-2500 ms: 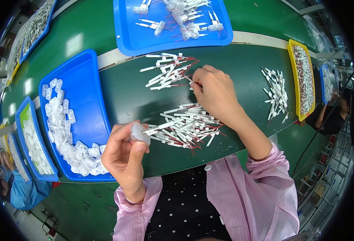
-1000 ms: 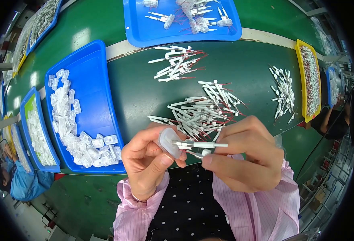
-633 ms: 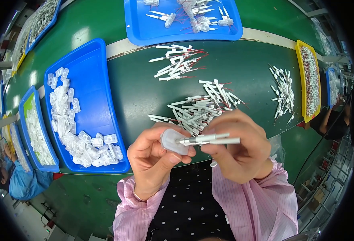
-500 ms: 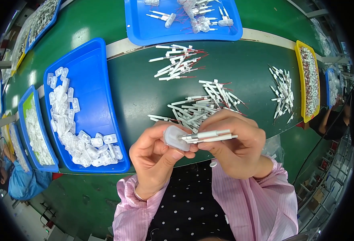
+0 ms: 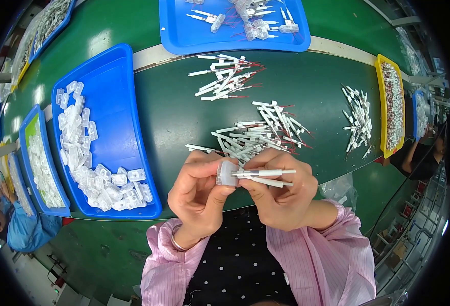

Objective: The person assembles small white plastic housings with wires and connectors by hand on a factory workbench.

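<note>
Between thumb and fingers, my left hand (image 5: 197, 196) grips a translucent plastic housing (image 5: 227, 173) over the near part of the table. My right hand (image 5: 283, 196) pinches a pair of white stick-like parts with metal bands (image 5: 265, 176). Their inner ends meet the housing's right side; how deep they sit inside I cannot tell. The outer ends spread slightly apart, pointing right. Just beyond my hands lies a loose pile of similar white sticks with red wires (image 5: 258, 135).
A blue tray of clear housings (image 5: 135, 102) stands at left. Another blue tray (image 5: 184, 47) at the back holds joined pieces. More sticks lie in a far pile (image 5: 227, 76) and a right pile (image 5: 357, 120), beside a yellow tray (image 5: 383, 102). Co-workers are at both sides.
The housing has turned from showing its open face to lying side-on against the sticks. My right hand has moved left and slightly down, closer to my left hand.
</note>
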Tool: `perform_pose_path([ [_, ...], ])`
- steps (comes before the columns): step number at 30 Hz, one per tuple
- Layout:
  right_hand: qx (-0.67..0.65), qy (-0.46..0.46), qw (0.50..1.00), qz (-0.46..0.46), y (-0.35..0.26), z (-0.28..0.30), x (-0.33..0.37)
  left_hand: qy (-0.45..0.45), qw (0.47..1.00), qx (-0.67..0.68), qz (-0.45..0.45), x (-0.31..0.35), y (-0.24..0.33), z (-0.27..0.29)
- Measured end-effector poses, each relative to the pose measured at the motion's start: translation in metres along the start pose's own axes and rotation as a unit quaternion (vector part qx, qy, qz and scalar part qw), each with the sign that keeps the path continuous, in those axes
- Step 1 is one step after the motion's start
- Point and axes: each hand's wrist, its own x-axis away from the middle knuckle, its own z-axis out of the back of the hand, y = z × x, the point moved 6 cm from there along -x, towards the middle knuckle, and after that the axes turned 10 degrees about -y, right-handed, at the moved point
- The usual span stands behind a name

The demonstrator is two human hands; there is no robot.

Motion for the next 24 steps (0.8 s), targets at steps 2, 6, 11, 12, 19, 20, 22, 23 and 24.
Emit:
perform_pose_path([
  [2,0.017,0.008,1.0,0.005,0.001,-0.001,0.001,0.019,0.999,0.037,0.019,0.002,-0.003,0.002],
  [6,-0.011,-0.053,0.998,0.018,0.006,0.007,-0.016,-0.065,0.998,-0.02,-0.011,-0.004,-0.002,0.01],
  [11,0.088,-0.039,0.994,-0.051,0.018,0.053,-0.114,0.129,0.977,-0.154,0.067,-0.011,0.019,0.053],
  [12,0.097,-0.024,0.993,-0.064,0.03,0.072,-0.141,0.161,0.94,-0.284,0.098,-0.011,0.027,0.065],
  [19,0.064,0.07,0.978,-0.185,0.06,0.121,-0.228,0.17,0.541,-0.811,0.144,-0.026,0.069,0.16],
  [20,0.075,0.117,0.982,-0.125,0.048,0.116,-0.22,0.168,0.535,-0.818,0.128,-0.03,0.067,0.167],
  [22,0.127,0.163,0.976,-0.07,0.031,0.107,-0.202,0.154,0.534,-0.816,0.157,-0.031,0.058,0.184],
  [23,0.183,0.099,0.972,-0.107,0.03,0.103,-0.19,0.139,0.531,-0.815,0.188,-0.036,0.047,0.191],
  [24,0.191,0.108,0.97,-0.109,0.029,0.111,-0.188,0.133,0.539,-0.812,0.182,-0.041,0.04,0.189],
])
